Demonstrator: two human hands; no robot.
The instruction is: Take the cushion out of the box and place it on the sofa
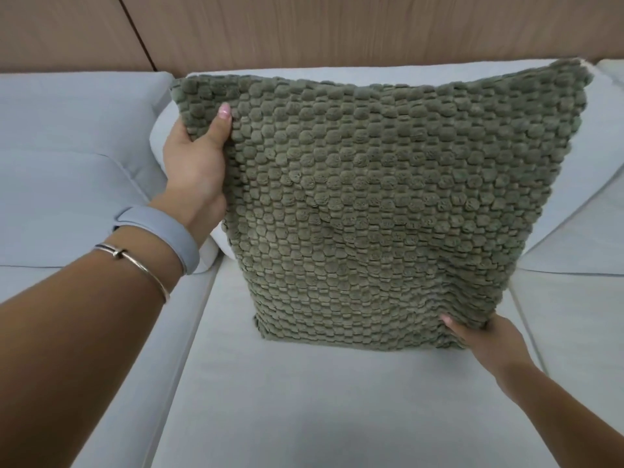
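I hold the green cushion [371, 211] upright on the sofa [304, 400] seat, leaning on the back pillow [601, 184], so it looks settled. My left hand [196, 163] is closed on its upper left edge, and my right hand [486, 336] pinches its lower right corner.

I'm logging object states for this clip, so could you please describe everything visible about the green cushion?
The green cushion is square and olive-green, covered in a bobbly, pebble-like plush weave. It stands upright on the pale sofa seat, its bottom edge on the seat, in front of a white back cushion. The left hand pinches its upper left edge, thumb on the front; the right hand grips its lower right corner, wrinkling the fabric there. No box is in view.
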